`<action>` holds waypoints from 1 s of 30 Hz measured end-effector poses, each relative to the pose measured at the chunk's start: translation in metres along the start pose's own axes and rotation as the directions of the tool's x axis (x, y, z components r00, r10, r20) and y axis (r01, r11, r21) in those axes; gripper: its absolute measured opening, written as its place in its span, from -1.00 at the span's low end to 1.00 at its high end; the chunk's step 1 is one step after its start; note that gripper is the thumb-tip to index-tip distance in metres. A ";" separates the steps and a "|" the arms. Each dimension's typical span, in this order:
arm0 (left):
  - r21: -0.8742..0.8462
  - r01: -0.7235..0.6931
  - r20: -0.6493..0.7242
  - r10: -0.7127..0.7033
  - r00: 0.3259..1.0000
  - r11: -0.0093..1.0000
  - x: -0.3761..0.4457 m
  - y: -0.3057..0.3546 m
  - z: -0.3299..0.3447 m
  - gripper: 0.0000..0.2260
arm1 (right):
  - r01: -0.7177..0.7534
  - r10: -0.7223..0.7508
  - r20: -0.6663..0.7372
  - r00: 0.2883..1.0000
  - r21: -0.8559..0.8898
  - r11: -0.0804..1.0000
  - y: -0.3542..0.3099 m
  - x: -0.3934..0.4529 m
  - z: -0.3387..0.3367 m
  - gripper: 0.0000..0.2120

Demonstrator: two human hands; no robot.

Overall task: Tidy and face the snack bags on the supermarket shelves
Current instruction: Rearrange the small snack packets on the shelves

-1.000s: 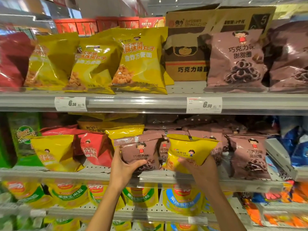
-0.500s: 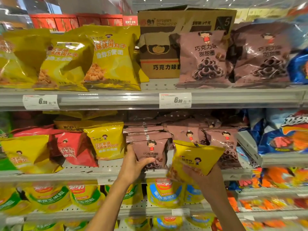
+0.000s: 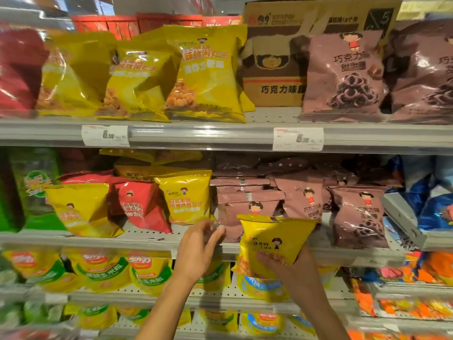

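Note:
My right hand (image 3: pixel 294 271) grips a small yellow snack bag (image 3: pixel 274 239) from below, in front of the middle shelf edge (image 3: pixel 147 241). My left hand (image 3: pixel 198 251) is blurred, and its thumb tip just touches the lower left corner of a small brown chocolate-ring bag (image 3: pixel 245 212) standing on that shelf. More brown bags (image 3: pixel 358 217) stand to the right. To the left stand a matching yellow bag (image 3: pixel 186 197), a red bag (image 3: pixel 142 207) and another yellow bag (image 3: pixel 81 209).
The top shelf holds large yellow bags (image 3: pixel 206 72), a cardboard carton (image 3: pixel 274 65) and large brown bags (image 3: pixel 343 74), with price tags (image 3: pixel 297 138) on its rail. Blue bags (image 3: pixel 436 207) sit on the right. Yellow-green corn snack bags (image 3: pixel 103 271) fill the shelf below.
My right hand has drawn the yellow bag down and out from the shelf. My left hand has slid off the brown bag's front to its lower left corner.

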State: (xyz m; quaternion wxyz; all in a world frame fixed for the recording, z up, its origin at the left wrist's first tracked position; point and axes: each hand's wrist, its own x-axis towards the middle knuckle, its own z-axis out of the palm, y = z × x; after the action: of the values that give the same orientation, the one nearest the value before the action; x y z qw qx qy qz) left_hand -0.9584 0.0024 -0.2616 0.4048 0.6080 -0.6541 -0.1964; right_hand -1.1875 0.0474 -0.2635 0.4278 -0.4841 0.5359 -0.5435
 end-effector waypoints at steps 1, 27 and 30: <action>0.021 -0.024 -0.026 0.025 0.999 0.999 -0.002 -0.007 -0.009 -0.64 | 0.003 -0.003 0.008 1.000 0.007 1.000 -0.001 -0.001 0.013 -0.25; 0.216 -0.123 -0.147 0.157 0.977 0.969 -0.009 -0.131 -0.132 -0.87 | 0.072 -0.056 0.084 0.995 -0.206 0.976 -0.027 0.050 0.200 -0.67; 0.212 -0.075 -0.167 0.112 0.980 0.974 -0.009 -0.129 -0.129 -0.88 | 0.004 0.022 0.124 0.992 -0.203 0.979 -0.029 0.060 0.198 -0.60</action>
State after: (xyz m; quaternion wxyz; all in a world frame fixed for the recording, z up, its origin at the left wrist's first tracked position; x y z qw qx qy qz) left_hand -0.7780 0.0176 -0.2846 0.4056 0.6298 -0.6602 -0.0537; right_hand -1.0011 -0.0434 -0.2389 0.4114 -0.5560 0.5627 -0.4526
